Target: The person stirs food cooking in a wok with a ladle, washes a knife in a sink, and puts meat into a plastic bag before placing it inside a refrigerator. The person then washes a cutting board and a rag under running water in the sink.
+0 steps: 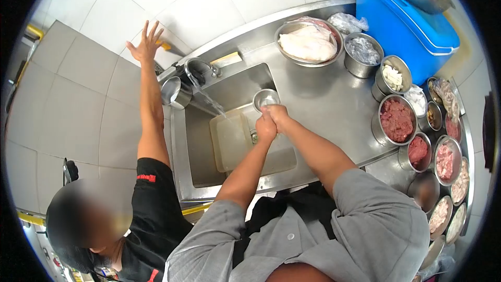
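Over the right edge of the sink, my left hand (pixel 266 126) and my right hand (pixel 278 117) are pressed together. Their fingers are closed at the near rim of a small round metal bowl (pixel 266 97); whether it has a handle under my hands is hidden. Water runs from the curved faucet (pixel 195 66) into the steel sink (pixel 201 175), to the left of my hands. A translucent rectangular plastic tub (pixel 229 143) sits in the basin below, beside the drain.
On my left, a co-worker's arm (pixel 151 104) reaches toward the wall. A metal pot (pixel 177 94) stands by the faucet. To the right are a large bowl of pale meat (pixel 308 42), a pot of minced meat (pixel 396 120), several other containers and a blue cooler (pixel 402 26).
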The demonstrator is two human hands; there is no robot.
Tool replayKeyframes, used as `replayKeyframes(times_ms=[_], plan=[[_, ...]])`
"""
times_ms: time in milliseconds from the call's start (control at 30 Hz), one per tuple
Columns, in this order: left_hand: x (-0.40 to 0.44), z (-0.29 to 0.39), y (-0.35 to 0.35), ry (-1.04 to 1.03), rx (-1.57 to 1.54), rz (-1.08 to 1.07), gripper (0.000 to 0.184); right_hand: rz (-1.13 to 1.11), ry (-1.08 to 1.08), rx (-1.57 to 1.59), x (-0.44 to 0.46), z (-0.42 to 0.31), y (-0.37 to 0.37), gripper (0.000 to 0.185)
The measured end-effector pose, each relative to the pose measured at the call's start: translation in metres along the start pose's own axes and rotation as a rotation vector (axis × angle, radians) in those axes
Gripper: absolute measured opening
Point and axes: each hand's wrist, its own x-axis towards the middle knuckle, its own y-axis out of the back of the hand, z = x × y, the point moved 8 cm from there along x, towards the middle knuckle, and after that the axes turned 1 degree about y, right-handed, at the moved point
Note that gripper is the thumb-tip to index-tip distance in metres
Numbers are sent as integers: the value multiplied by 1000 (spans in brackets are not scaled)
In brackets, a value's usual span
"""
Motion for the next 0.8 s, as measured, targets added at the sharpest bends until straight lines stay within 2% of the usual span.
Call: replayKeyframes(times_ms=[33, 167, 233, 267, 333, 367, 433, 467, 533, 600, 633, 700, 767, 800], plan=[[-4, -1, 3, -47, 73, -7, 82, 21, -203, 23, 3, 24, 5, 52], [16, -36, 12, -119, 190, -24, 80, 59, -266, 190, 15, 49, 10, 41], [29, -68, 45, 175, -185, 184, 73, 329, -267, -271, -14, 32, 28, 56], [76, -112, 52, 61, -300, 312, 66, 334, -268, -271, -8, 44, 37, 56], [132, -143, 87, 3, -489, 485, 61, 23, -185, -382, 24, 71, 40, 66], [140, -131, 112, 68, -562, 534, 60, 32, -190, -388, 17, 70, 35, 66], [180, -140, 147, 141, -643, 506, 46, 143, -300, -609, -8, 67, 20, 58], [200, -151, 157, 154, -651, 508, 46, 145, -310, -621, 2, 77, 14, 58], [235, -178, 162, 90, -756, 392, 47, 18, 190, -806, 30, 73, -20, 44], [224, -189, 160, 187, -799, 421, 47, -137, 422, -891, 60, 59, -81, 33], [218, -200, 159, 271, -844, 437, 47, -296, 375, -1103, 87, 46, -149, 27], [213, -202, 152, 274, -925, 365, 47, -331, 637, -905, 121, 30, -213, 24], [209, -192, 150, 267, -1005, 300, 47, -190, 807, -1508, 136, -3, -259, 26], [203, -178, 153, 234, -923, 285, 56, -108, 773, -1721, 141, -25, -272, 29]])
